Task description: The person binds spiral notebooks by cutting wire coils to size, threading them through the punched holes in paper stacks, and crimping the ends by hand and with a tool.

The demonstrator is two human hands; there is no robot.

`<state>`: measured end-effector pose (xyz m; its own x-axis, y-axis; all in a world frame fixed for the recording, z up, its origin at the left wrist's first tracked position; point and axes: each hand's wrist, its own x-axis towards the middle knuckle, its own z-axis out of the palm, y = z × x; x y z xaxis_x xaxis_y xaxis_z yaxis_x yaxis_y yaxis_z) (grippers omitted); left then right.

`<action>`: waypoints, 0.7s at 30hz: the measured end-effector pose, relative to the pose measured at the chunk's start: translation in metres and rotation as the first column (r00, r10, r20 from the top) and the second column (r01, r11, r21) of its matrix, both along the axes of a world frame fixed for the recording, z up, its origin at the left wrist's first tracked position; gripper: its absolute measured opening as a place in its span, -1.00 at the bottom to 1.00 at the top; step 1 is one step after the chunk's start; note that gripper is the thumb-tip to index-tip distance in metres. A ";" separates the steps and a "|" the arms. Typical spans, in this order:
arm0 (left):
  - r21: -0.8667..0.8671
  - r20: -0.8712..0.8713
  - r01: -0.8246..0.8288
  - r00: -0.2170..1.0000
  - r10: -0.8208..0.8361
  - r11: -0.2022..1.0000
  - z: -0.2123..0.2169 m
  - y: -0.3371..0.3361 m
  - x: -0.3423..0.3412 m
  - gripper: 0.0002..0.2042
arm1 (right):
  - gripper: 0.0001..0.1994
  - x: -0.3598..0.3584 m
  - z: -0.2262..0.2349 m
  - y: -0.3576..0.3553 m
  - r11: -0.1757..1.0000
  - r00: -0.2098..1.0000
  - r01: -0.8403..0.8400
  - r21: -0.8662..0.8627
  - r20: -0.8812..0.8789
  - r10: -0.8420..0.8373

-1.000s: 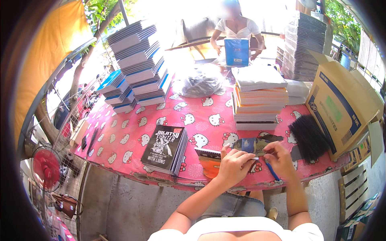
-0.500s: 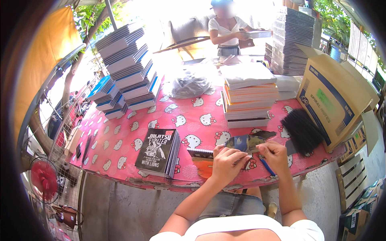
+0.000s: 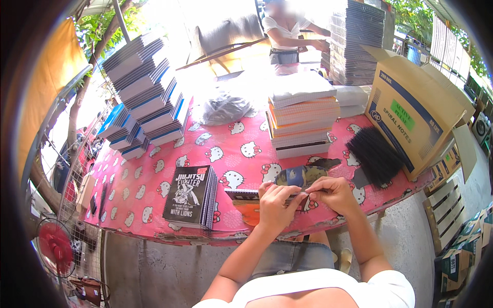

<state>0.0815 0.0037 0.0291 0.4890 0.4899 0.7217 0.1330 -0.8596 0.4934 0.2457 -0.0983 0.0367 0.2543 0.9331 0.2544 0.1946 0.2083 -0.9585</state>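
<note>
Close to the table's front edge, my left hand (image 3: 279, 206) is closed on a notebook (image 3: 241, 194) with a dark, holed binding edge. An orange patch shows just below that edge, left of the hand. My right hand (image 3: 333, 196) pinches at the notebook's right end, its fingertips nearly meeting the left ones; what lies between them is too small to make out. Behind both hands lies a blue and camouflage-patterned item (image 3: 300, 176). To the left sits a short stack of black-covered spiral notebooks (image 3: 187, 197).
Tall notebook stacks (image 3: 149, 92) rise at the left, with a paper stack (image 3: 303, 118) mid-table and a grey plastic bag (image 3: 224, 108) between. Black binding coils (image 3: 376, 156) lie beside a cardboard box (image 3: 405, 118). A person (image 3: 287, 33) stands by a tall wrapped stack (image 3: 357, 43).
My right hand has moved left, in toward my left hand at the notebook's end. The whole view has shifted slightly. The person opposite now reaches toward the tall stack.
</note>
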 end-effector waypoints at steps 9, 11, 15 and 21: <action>0.003 0.000 -0.010 1.000 0.010 1.000 0.001 -0.001 -0.001 -0.84 | -0.90 -0.001 0.013 0.006 0.992 0.993 0.116 -0.039 0.024 -0.115; -0.029 0.001 0.017 1.000 -0.017 0.999 0.001 -0.002 -0.002 -0.84 | -0.90 0.003 0.009 0.007 0.999 1.000 0.024 -0.039 -0.016 -0.024; -0.001 0.020 0.010 1.000 -0.010 1.000 0.001 -0.002 0.000 -0.84 | -0.87 0.006 0.005 0.011 0.999 0.991 -0.037 0.000 -0.128 0.037; -0.015 0.017 0.014 1.000 -0.014 1.000 0.001 -0.003 -0.001 -0.85 | -0.88 0.009 0.005 0.012 0.998 0.998 -0.039 -0.046 -0.056 0.036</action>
<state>0.0801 0.0004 0.0299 0.4838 0.4939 0.7225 0.1122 -0.8537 0.5085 0.2551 -0.0859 0.0419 0.2313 0.9528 0.1966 0.1337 0.1691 -0.9765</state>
